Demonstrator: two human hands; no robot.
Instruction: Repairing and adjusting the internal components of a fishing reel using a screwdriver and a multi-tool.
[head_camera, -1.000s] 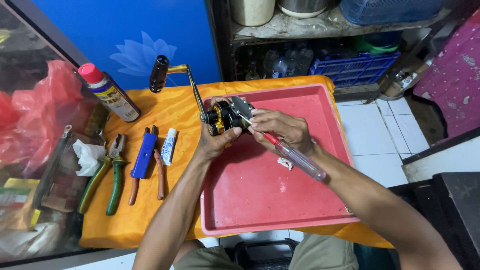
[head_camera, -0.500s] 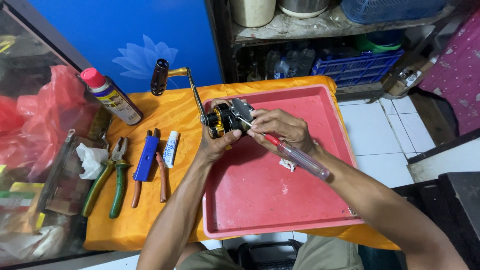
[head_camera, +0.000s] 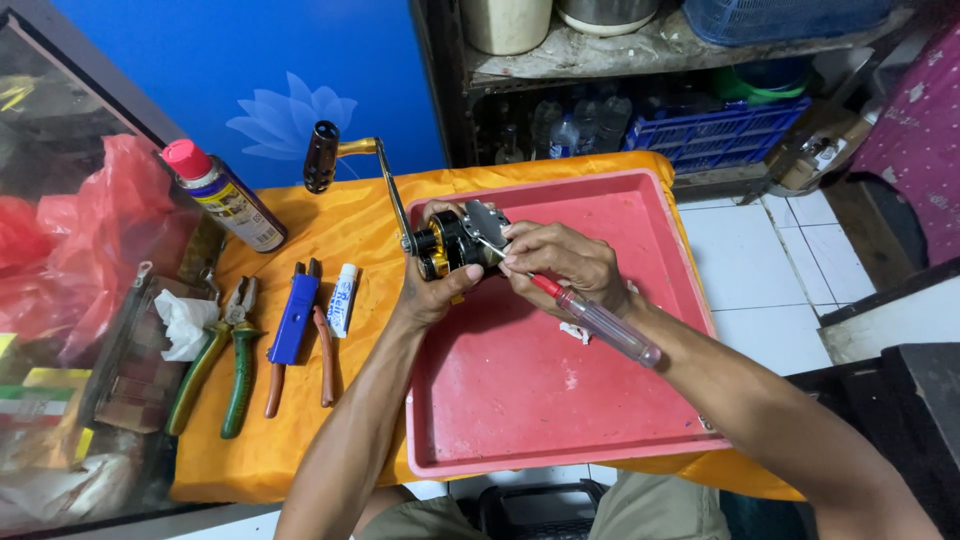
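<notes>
On the orange-covered table (head_camera: 300, 450), green-handled pliers (head_camera: 225, 355) lie leftmost, then a blue tool (head_camera: 293, 320) and a small white tube (head_camera: 343, 298). The left hand (head_camera: 430, 290) has its fingers clenched around a black-and-gold fishing reel (head_camera: 455, 240) over the red tray (head_camera: 560, 420). The right hand (head_camera: 560, 265) grips a screwdriver (head_camera: 590, 315), tip at the reel.

1. There was one fishing reel (head_camera: 452, 240) and one screwdriver (head_camera: 600, 322)
2. There was one red tray (head_camera: 560, 420)
3. Two pairs of pliers lay out: green-handled (head_camera: 222, 355) and brown-handled (head_camera: 318, 340)
4. There was one spray can (head_camera: 222, 193), one small tube (head_camera: 343, 299) and one blue tool (head_camera: 294, 318)
</notes>
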